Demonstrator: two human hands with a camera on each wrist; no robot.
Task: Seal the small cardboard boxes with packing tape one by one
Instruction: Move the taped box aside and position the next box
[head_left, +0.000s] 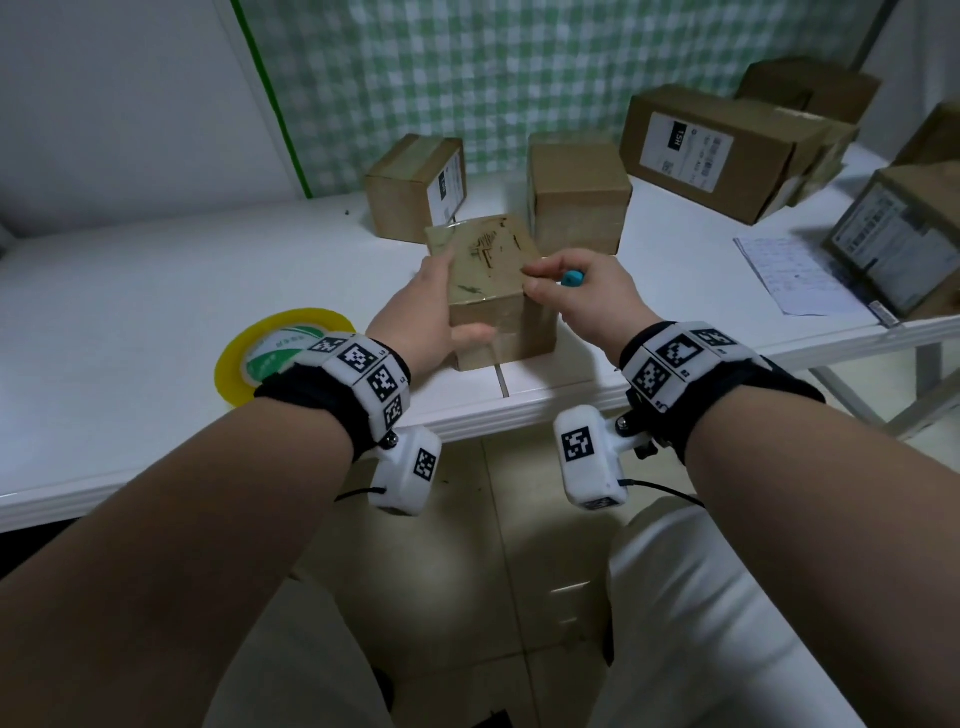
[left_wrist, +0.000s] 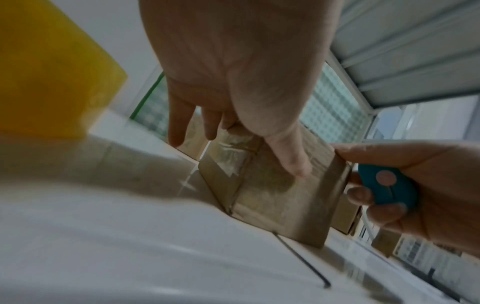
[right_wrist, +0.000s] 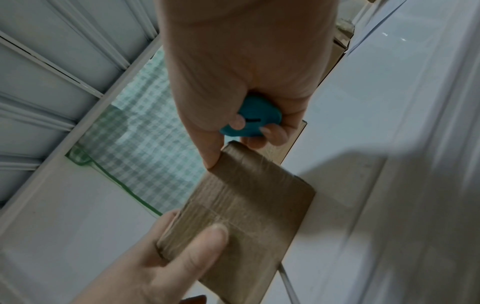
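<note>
Far left of the small box sits the yellow tape roll (head_left: 283, 353), lying flat on the white table (head_left: 156, 291), set aside within reach, likely because the strip is already cut. Next comes the left hand (head_left: 421, 322), thumb pressed on the near face and fingers wrapped round the left side, clamping the small box (head_left: 491, 291) so it stays put. The box stands near the table's front edge, glossy tape visible across its top and down the near face, and its flaps are shut, so nothing inside can be seen. To its right, the right hand (head_left: 576, 296) has the thumb tip and forefinger nipping at the box's top right edge, smoothing the tape end by the look of it, while the remaining fingers curl round a small blue cutter (head_left: 571, 279), kept in the palm ready for the next cut. Behind the small box stand two closed brown boxes (head_left: 415, 187), contents hidden. Farther right lie larger labelled cartons (head_left: 717, 150) and a printed sheet (head_left: 795, 275), all closed up too.
</note>
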